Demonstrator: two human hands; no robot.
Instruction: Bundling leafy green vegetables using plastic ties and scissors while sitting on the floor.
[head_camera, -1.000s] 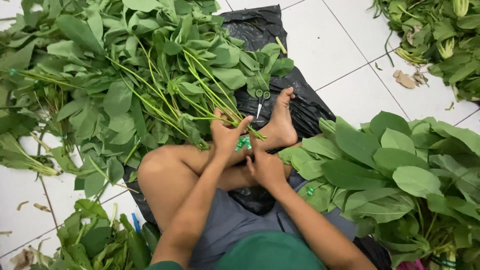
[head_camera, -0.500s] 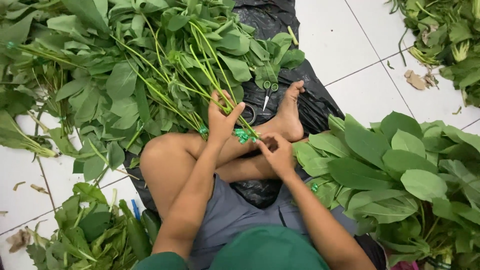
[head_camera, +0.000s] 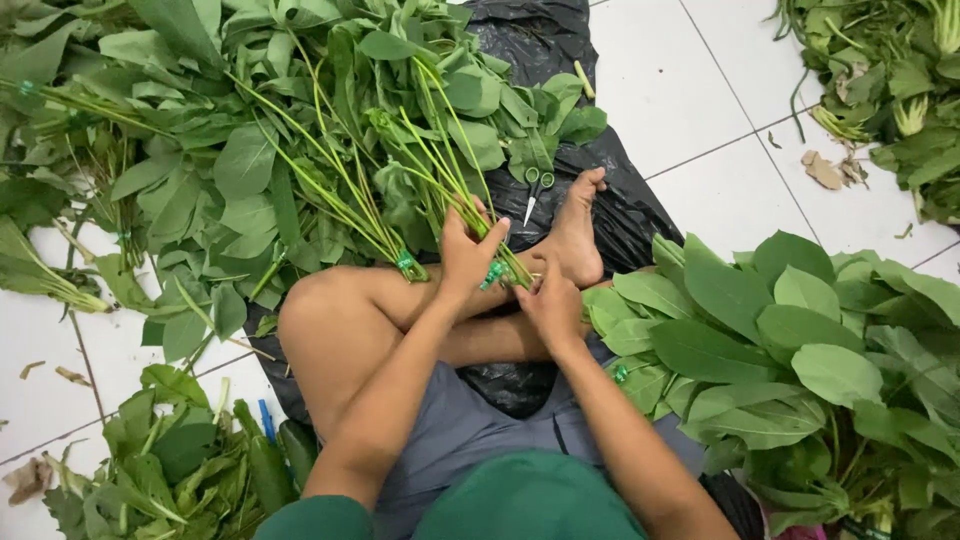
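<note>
- Stems (head_camera: 455, 175) of a leafy green bunch lie fanned up and away from the person's knee, their cut ends gathered at the hands over the crossed legs, so the bundle is braced against the shin.
- Far left, a loose heap of greens (head_camera: 200, 150) covers the tiled floor (head_camera: 680, 90), with a smaller pile (head_camera: 170, 470) by the near knee.
- Another bunch beside it carries a green band (head_camera: 405, 263) near its ends, resting on the knee.
- Left hand (head_camera: 465, 255) is closed in a grip round the stem ends, thumb up, keeping them bunched.
- A green tie (head_camera: 493, 275) sits between the hands at the stem ends.
- Right hand (head_camera: 552, 305) pinches at that tie with curled fingers, closed on it as far as I can tell.
- Scissors (head_camera: 535, 192) lie on the black plastic sheet (head_camera: 620, 200) just beyond the bare foot (head_camera: 578, 235), within reach.
- Right of the legs, a stack of broad leaves (head_camera: 800, 350) sits apart from the loose heap.
</note>
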